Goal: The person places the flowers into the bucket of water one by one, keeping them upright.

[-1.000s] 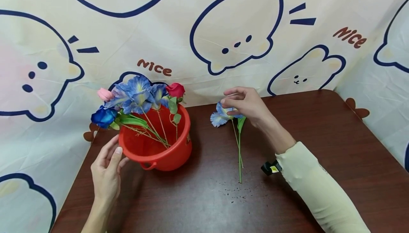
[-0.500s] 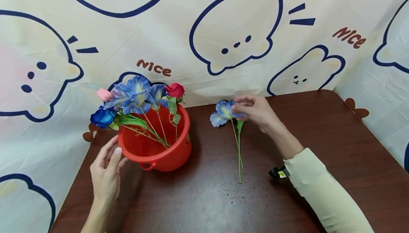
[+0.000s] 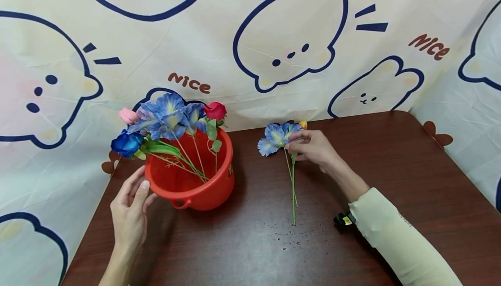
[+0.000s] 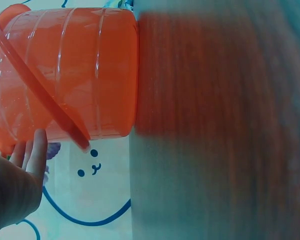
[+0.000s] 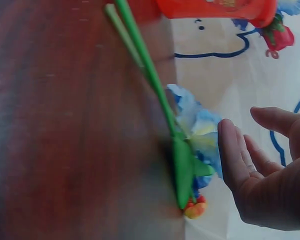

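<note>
My left hand (image 3: 129,216) rests its fingers against the left side of a red bucket (image 3: 213,196), its thumb by the rim. In the left wrist view those fingers (image 4: 37,155) look fairly straight along the bucket's wall. Over two artificial flowers lying on the table is my right hand (image 3: 317,149), fingertips right at the petals of a blue iris (image 3: 274,136). The other has a green stem (image 3: 294,194), a leaf (image 5: 182,170) and a small orange-yellow bloom (image 3: 303,125). The right wrist view shows the right thumb (image 5: 275,119) apart from the fingers.
Several artificial flowers stand in the bucket, including blue irises (image 3: 170,114), a red rose (image 3: 215,110), a dark blue bloom (image 3: 127,143) and a pink bud (image 3: 128,115). Dark crumbs (image 3: 285,242) are scattered on the brown table (image 3: 219,251). A printed cloth (image 3: 219,38) hangs behind.
My right hand has come down and a little to the right toward the lying flowers, and the orange-yellow bloom now shows. The left hand and bucket have stayed put.
</note>
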Tool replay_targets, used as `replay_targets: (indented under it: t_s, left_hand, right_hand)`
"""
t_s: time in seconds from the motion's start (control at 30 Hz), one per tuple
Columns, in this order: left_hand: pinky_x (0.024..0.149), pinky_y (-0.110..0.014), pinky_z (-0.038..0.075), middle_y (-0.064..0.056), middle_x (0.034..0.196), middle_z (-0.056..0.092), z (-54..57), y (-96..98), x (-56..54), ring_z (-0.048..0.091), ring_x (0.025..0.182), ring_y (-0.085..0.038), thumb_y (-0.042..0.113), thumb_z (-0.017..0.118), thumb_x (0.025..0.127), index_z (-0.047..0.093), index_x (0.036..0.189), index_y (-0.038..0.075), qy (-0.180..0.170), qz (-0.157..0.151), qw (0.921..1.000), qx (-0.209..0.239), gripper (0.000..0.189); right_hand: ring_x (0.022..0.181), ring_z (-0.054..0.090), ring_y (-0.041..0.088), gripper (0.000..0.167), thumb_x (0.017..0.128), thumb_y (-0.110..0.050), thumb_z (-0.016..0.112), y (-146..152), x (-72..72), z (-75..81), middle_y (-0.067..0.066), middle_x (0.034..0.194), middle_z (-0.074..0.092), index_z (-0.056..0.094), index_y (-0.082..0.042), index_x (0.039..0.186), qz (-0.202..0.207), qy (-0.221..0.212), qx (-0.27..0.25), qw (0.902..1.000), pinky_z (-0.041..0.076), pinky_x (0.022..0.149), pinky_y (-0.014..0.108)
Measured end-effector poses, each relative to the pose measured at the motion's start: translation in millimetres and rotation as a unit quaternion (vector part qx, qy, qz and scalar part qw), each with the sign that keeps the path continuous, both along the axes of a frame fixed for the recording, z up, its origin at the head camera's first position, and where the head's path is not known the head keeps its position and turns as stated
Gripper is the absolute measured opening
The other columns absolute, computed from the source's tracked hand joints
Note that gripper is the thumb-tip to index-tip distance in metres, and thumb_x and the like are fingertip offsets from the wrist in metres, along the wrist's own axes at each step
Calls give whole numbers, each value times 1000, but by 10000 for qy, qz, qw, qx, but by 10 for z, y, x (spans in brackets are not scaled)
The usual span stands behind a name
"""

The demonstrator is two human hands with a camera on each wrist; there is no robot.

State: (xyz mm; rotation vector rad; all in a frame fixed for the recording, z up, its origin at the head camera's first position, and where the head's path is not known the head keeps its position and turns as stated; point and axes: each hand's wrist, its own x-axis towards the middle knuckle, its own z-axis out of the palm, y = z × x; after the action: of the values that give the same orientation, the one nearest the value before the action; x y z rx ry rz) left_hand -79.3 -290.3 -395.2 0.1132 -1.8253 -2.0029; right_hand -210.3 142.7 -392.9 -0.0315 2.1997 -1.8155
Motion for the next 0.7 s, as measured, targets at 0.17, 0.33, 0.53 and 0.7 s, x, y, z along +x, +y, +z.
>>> replay_targets:
  t_s: [0.17,0.33,0.53,0.7]
  left_hand:
    - [83,-25,65,-5,139,73,-3,-3,3,79,113,-12,0,57,108,55,153,-2,2,-15,10000,-13,44]
    - [83,-25,65,-5,139,72,-3,-3,9,79,113,-12,-1,56,108,55,153,-3,26,-36,10000,11,44]
    - [83,-25,65,-6,139,72,-1,-2,7,79,112,-13,-1,56,108,55,153,-3,52,-68,10000,45,44]
    - [84,-25,65,-6,139,72,-1,-11,12,78,113,-12,-1,56,108,55,153,-1,21,-79,10000,-19,44]
  right_hand:
    - [100,79,21,43,101,-11,72,-31,9,-104,18,116,79,63,8,139,17,-123,63,9999,68,90,43]
    - [93,79,19,44,100,-11,75,-72,-15,-153,21,120,78,64,7,138,-33,-207,218,9995,68,88,41]
    - [93,80,19,41,99,-10,76,-91,-28,-180,19,117,80,66,6,135,-93,-246,240,9994,69,85,39]
    - [96,80,19,41,99,-10,75,-49,-20,-186,18,117,80,66,5,136,-195,-247,265,9992,69,85,40]
